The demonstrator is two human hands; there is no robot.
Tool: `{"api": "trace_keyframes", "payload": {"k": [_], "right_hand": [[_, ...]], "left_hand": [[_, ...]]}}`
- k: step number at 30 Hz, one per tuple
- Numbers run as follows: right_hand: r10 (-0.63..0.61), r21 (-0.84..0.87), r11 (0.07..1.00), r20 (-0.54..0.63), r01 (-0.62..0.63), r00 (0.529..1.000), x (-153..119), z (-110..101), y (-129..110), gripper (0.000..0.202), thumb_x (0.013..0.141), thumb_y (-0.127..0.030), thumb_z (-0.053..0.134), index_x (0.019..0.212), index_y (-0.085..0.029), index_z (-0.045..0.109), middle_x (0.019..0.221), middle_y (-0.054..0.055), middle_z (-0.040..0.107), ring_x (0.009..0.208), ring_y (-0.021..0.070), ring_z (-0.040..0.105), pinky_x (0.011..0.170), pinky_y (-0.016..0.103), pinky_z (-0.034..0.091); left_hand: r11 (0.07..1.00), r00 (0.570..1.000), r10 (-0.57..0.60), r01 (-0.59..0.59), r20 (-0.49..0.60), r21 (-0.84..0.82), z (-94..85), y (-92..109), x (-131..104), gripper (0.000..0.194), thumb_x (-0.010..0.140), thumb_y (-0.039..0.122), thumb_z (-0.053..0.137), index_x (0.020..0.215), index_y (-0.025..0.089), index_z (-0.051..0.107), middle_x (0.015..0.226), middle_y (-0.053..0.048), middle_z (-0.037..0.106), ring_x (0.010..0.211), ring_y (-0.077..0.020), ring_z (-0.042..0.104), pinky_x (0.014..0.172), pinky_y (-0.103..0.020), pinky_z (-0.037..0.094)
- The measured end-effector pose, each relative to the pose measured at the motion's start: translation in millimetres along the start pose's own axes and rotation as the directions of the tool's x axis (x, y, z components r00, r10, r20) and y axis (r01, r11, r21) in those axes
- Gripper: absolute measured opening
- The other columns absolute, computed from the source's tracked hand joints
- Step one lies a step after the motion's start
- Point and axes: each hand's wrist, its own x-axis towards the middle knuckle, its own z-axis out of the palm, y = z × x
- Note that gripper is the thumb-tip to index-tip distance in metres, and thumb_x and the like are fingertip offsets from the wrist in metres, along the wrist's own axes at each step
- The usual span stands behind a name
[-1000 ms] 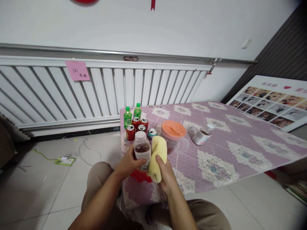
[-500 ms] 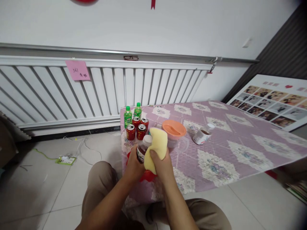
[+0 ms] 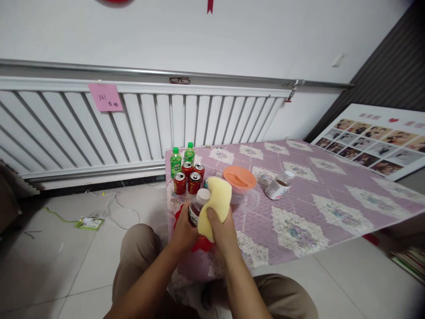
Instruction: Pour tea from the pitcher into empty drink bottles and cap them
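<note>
Wrapped round a dark-filled bottle with a white cap (image 3: 203,195) is my left hand (image 3: 184,229), keeping it nearly upright over the near left part of the table. My right hand (image 3: 223,230) grips a yellow sponge (image 3: 219,195), thumb on its near face. The sponge is bent and overlaps the bottle's right side; whether it presses on the bottle I cannot tell. Beneath both hands lies a red scalloped item (image 3: 202,244), mostly covered by them. Just beyond the sponge is an orange colander-like lid or dish (image 3: 239,178) on a clear container (image 3: 236,197).
Several red cans (image 3: 195,182) and two green bottles (image 3: 175,163) stand at the table's far left corner. Another bottle (image 3: 279,186) lies tilted to the right on the patterned tablecloth (image 3: 299,230). A white radiator (image 3: 206,117) runs behind. A power strip (image 3: 89,223) with cables is on the floor.
The view has shifted slightly. Both hands keep their holds on the bottle and the sponge, with hardly any movement between them.
</note>
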Motion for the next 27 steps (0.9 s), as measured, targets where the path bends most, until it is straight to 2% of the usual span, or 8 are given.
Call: {"api": "trace_keyframes", "payload": {"k": [3,11,16,18,20,22,25,27], "right_hand": [[0.097,0.175,0.979,0.057,-0.105,0.994,11,-2,5,0.065,0.070,-0.050,0.075,0.125,-0.019,0.057,0.110,0.008,0.073,0.092,0.0253,0.070,0.077,0.037,0.057],[0.186,0.281,0.938,0.090,-0.204,0.978,0,-5,50,0.057,0.072,-0.047,0.078,0.120,-0.023,0.058,0.108,0.006,0.075,0.088,0.0241,0.072,0.076,0.036,0.058],[0.298,0.524,0.774,0.193,-0.355,0.935,-13,0,52,0.055,0.074,-0.047,0.076,0.120,-0.023,0.060,0.104,0.005,0.077,0.086,0.0246,0.073,0.072,0.036,0.059],[0.356,0.554,0.704,0.266,-0.444,0.896,-13,0,48,0.053,0.074,-0.050,0.075,0.117,-0.021,0.064,0.099,0.007,0.078,0.087,0.0252,0.073,0.071,0.036,0.059],[0.385,0.532,0.687,0.310,-0.494,0.869,-11,-3,45,0.051,0.074,-0.053,0.072,0.111,-0.019,0.067,0.094,0.008,0.078,0.086,0.0255,0.073,0.070,0.035,0.059],[0.390,0.487,0.708,0.335,-0.512,0.858,-8,-7,43,0.049,0.076,-0.057,0.069,0.107,-0.018,0.069,0.092,0.009,0.078,0.082,0.0258,0.073,0.067,0.036,0.059],[0.390,0.397,0.761,0.353,-0.513,0.851,-3,-14,39,0.050,0.077,-0.061,0.065,0.101,-0.017,0.071,0.087,0.010,0.078,0.076,0.0262,0.073,0.063,0.038,0.058],[0.335,0.313,0.845,0.321,-0.433,0.886,-2,-19,37,0.049,0.079,-0.063,0.063,0.095,-0.017,0.072,0.079,0.009,0.078,0.070,0.0264,0.073,0.060,0.039,0.057]], "left_hand": [[0.999,0.999,-0.028,0.028,0.022,-0.034,-3.6,6,2,0.073,0.064,0.028,0.082,0.129,0.020,0.047,0.127,-0.010,0.064,0.112,-0.0241,0.064,0.098,-0.036,0.051],[0.995,0.996,-0.060,0.055,-0.062,-0.081,-15.0,25,12,0.065,0.066,0.028,0.080,0.122,0.020,0.049,0.120,-0.010,0.066,0.108,-0.0255,0.064,0.095,-0.039,0.051],[0.995,0.983,-0.074,0.062,-0.171,-0.074,-8.2,33,13,0.062,0.068,0.025,0.075,0.122,0.020,0.047,0.120,-0.010,0.064,0.108,-0.0252,0.063,0.095,-0.040,0.050],[0.997,0.974,-0.076,0.076,-0.213,-0.009,-5.0,33,10,0.062,0.067,0.025,0.075,0.121,0.020,0.045,0.119,-0.010,0.063,0.109,-0.0258,0.062,0.096,-0.041,0.049],[0.994,0.972,-0.067,0.085,-0.226,0.073,-4.5,32,7,0.065,0.065,0.024,0.078,0.120,0.020,0.044,0.119,-0.010,0.062,0.110,-0.0268,0.061,0.097,-0.043,0.048],[0.992,0.983,-0.057,0.076,-0.173,0.102,-7.2,31,5,0.068,0.065,0.026,0.079,0.122,0.020,0.043,0.121,-0.011,0.062,0.111,-0.0277,0.061,0.099,-0.044,0.047],[0.998,0.999,-0.040,0.039,0.029,0.043,-15.7,30,6,0.069,0.071,0.029,0.076,0.130,0.020,0.042,0.127,-0.011,0.061,0.117,-0.0278,0.060,0.105,-0.044,0.045],[0.999,0.985,-0.021,0.025,0.173,-0.021,-22.2,30,9,0.070,0.072,0.030,0.076,0.134,0.021,0.043,0.132,-0.011,0.060,0.121,-0.0285,0.058,0.107,-0.044,0.044]]}}
